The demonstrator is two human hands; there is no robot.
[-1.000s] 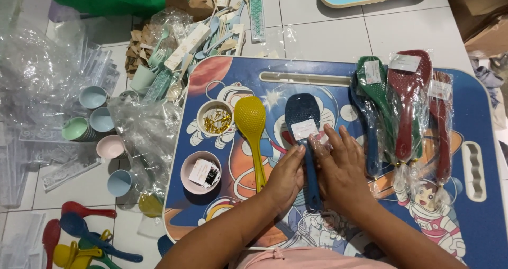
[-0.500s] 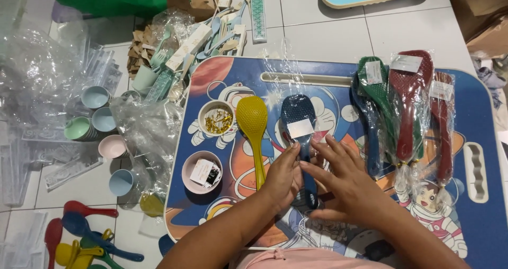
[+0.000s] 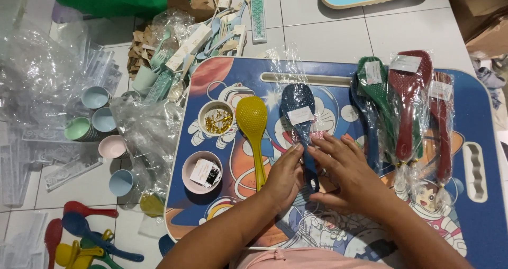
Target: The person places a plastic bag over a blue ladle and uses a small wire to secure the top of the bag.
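— Since a second ago, our right hand (image 3: 346,168) has slid from the dark blue spoon's (image 3: 299,115) handle to lie flat beside it.

— And our left hand (image 3: 284,171)?

— Fingertips pressed on the handle; right fingers spread, thumb under. That bagged spoon lies on the cartoon lap table (image 3: 476,110), just beside the yellow spoon (image 3: 253,126).

- A single head-worn view looks steeply down from above the person's lap, close to the work.
- It faces forward over a blue cartoon-printed lap tray (image 3: 476,105) lying on a white tiled floor (image 3: 317,30), the tray filling the right and centre.
- Both forearms enter from the bottom edge, the left hand (image 3: 283,173) and right hand (image 3: 349,173) near frame centre.
- No second view shares the scene.
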